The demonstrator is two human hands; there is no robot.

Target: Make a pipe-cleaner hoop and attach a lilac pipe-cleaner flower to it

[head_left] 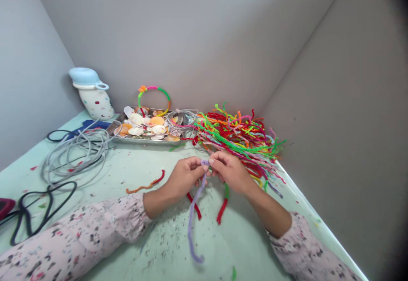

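Step in hand reads as shaping a small bend in the purple fuzzy stem (pixel 192 221), just off frame centre toward 6 o'clock. Left hand (pixel 190 174): thumb and forefinger pinching the stem right below the bend. Right hand (pixel 230 171): fingertips closed on it on the 3 o'clock side. Long tail hangs toward 6, tip curled.

To do it well: lock the left pinch as anchor, turn with the right fingertips only, small even turns. Too much pull likely slides the fuzz along the core. Hold the tail off the red strip (pixel 196 208) between 6 and 7 and the red-green strip (pixel 223 204) at 5. Can't tell if those join behind the fingers. Right knuckles sit near the stem pile (pixel 237 138) between 1 and 2; mind snags.
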